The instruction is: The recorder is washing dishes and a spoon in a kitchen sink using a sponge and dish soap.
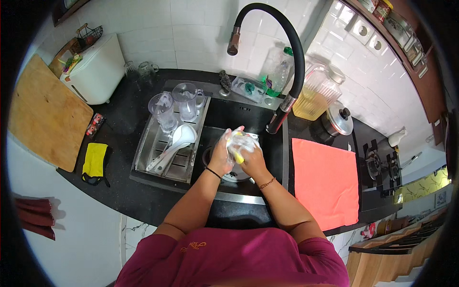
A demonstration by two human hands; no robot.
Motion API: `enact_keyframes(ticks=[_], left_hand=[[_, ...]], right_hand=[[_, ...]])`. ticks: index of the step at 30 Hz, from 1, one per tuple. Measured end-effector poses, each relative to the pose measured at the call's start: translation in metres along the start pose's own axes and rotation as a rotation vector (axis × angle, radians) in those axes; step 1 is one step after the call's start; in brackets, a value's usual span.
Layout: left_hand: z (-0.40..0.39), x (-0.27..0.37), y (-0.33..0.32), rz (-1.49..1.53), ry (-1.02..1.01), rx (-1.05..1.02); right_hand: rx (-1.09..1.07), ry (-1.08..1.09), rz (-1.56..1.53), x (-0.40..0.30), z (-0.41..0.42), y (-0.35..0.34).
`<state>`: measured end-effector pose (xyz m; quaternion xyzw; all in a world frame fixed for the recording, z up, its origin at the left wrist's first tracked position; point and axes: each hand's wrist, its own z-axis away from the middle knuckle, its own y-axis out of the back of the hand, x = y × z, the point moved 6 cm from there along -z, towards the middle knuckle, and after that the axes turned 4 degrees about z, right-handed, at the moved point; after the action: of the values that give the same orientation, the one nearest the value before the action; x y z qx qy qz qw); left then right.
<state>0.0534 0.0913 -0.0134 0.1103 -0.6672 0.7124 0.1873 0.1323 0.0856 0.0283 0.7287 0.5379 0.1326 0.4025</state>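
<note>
My left hand (221,154) and my right hand (253,157) are together over the black sink (274,158). Thick white suds cover both palms and a foam-covered object (241,142) between them, whose shape is hidden. Yellow parts of a sponge (239,158) show through the foam under the fingers of my right hand. My left hand cups the foamy object from the other side. Below, a white round dish (236,177) lies in the basin, partly covered by my hands and wrists.
Left of the basin, a metal drain rack (145,158) holds clear plastic mugs (186,102) and white ladles (184,135). A tall black faucet (299,53) arches over the sink's right. An orange cloth (324,183), a yellow cloth (95,159) and a wooden board (50,114) lie on the counter.
</note>
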Motion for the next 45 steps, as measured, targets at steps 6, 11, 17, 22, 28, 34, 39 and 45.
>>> enact_keyframes(ticks=[6,11,17,22,28,34,39,45], left_hand=[[-0.001,0.015,0.004,-0.132,-0.225,0.031],[0.001,0.029,0.006,0.075,-0.272,0.085],[0.0,0.007,0.003,0.039,-0.056,0.027],[-0.003,0.013,0.004,0.076,-0.113,-0.017],[-0.002,0.02,-0.001,0.091,-0.166,-0.038],[0.001,0.022,0.004,-0.16,-0.284,-0.02],[0.002,0.018,0.003,-0.424,-0.322,-0.026],[0.0,0.012,0.003,-0.177,-0.185,0.005]], right_hand=[[-0.105,-0.276,0.178,0.017,0.0,-0.003],[-0.167,-0.125,-0.006,-0.001,0.004,-0.007],[0.086,-0.295,-0.018,0.015,-0.005,0.01],[-0.031,-0.12,0.001,-0.009,-0.007,0.005],[-0.013,-0.162,0.098,-0.002,-0.005,0.006],[-0.061,-0.225,0.105,-0.001,-0.004,0.0],[-0.127,-0.56,-0.338,0.03,0.013,-0.017],[0.092,-0.968,-0.97,0.044,0.019,-0.021]])
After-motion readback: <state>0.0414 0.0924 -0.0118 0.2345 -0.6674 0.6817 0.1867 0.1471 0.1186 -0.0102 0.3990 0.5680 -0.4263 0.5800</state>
